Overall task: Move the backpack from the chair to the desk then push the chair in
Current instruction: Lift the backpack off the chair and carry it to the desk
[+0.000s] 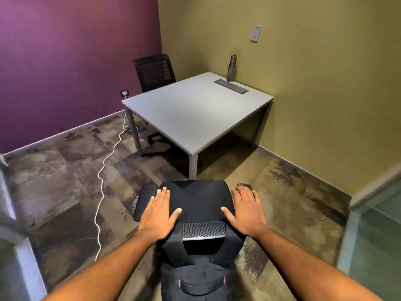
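Note:
A black backpack (pixel 201 285) with orange zip pulls and a mesh-padded panel rests on the black office chair (pixel 144 203) at the bottom centre. Its dark fabric blends into the chair, so I cannot tell exactly where one ends. My left hand (pixel 158 211) is spread flat, palm down, on the left side of the black mass beside the left armrest. My right hand (pixel 247 209) is spread the same way on the right side, its fingertips over the right armrest. Neither hand grips anything. The grey desk (pixel 195 109) stands just beyond the chair, against the olive wall.
A metal bottle (pixel 231 68) and a cable tray lid (pixel 231 86) sit at the desk's far edge. A second black chair (pixel 155 71) stands behind the desk by the purple wall. A white cable (pixel 102 181) runs across the carpet on the left. A glass partition (pixel 373 240) is at the right.

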`<state>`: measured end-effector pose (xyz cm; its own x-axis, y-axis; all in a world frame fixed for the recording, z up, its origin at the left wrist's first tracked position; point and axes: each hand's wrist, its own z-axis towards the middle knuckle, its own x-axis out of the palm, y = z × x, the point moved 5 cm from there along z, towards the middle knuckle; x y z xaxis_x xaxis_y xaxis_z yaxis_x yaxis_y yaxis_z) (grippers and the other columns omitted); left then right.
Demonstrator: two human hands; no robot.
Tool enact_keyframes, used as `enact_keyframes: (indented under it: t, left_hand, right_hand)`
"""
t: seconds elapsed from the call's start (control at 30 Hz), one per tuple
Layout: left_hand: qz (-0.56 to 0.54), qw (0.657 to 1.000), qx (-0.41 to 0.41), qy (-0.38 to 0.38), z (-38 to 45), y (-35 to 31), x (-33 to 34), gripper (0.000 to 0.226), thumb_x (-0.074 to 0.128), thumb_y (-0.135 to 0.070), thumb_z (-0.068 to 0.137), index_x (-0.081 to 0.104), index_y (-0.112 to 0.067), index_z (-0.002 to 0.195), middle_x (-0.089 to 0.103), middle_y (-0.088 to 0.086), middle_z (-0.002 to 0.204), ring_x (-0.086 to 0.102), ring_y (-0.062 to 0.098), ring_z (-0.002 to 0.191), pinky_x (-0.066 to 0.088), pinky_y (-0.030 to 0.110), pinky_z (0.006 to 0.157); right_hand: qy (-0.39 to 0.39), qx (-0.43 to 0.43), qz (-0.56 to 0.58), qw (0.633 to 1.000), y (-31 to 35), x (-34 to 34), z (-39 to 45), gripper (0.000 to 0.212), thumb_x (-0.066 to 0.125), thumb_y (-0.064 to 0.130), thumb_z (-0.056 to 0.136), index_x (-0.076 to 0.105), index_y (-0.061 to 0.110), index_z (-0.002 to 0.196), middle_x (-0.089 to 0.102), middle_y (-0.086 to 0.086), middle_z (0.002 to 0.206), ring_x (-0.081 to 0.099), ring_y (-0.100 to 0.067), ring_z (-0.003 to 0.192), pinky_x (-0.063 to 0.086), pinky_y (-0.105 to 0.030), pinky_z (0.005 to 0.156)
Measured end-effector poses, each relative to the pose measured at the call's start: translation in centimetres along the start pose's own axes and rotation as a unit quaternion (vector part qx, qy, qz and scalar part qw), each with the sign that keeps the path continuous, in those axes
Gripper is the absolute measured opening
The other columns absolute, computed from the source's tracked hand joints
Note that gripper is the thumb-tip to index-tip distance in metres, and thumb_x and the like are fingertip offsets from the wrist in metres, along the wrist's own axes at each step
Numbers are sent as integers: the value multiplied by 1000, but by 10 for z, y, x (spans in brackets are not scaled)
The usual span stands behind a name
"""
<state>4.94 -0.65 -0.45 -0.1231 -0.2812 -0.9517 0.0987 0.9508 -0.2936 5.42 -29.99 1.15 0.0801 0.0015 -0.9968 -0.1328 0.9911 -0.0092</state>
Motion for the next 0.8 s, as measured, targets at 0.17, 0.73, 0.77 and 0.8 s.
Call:
enact_keyframes:
  t: [0.17, 0.73, 0.77, 0.8]
  left_hand:
    - [-27, 999, 9, 30, -6, -7, 23, 78, 36, -60, 103, 22, -10, 161, 20, 8, 170, 10, 21, 159, 6, 35, 127]
    - [7, 997, -65, 44, -11, -2, 41, 58, 35, -69, 92, 67, -35, 127, 70, -8, 126, 66, 20, 116, 52, 35, 92]
    - [8, 997, -64, 43, -12, -2, 42, 58, 35, -69, 92, 67, -35, 127, 70, -9, 127, 66, 20, 116, 52, 35, 92]
    - [9, 997, -64, 42, -13, -1, 43, 59, 35, -69, 92, 67, -35, 128, 70, -9, 127, 66, 20, 117, 52, 35, 93]
  right_hand:
    - [24, 42, 17, 999, -5, 26, -14, 79, 45, 77, 90, 64, 15, 134, 67, -7, 126, 63, -31, 122, 51, -52, 102]
    - [195, 161, 101, 962, -13, 49, -11, 95, 42, 93, 79, 59, 21, 138, 68, -5, 138, 58, -29, 135, 28, -55, 124]
    - [193, 166, 113, 960, -12, 47, -11, 91, 46, 91, 78, 60, 22, 137, 69, -3, 137, 59, -28, 134, 27, -55, 124]
    - [196, 173, 125, 957, -11, 45, -12, 89, 50, 88, 77, 60, 23, 138, 70, -2, 135, 60, -27, 133, 27, -54, 123]
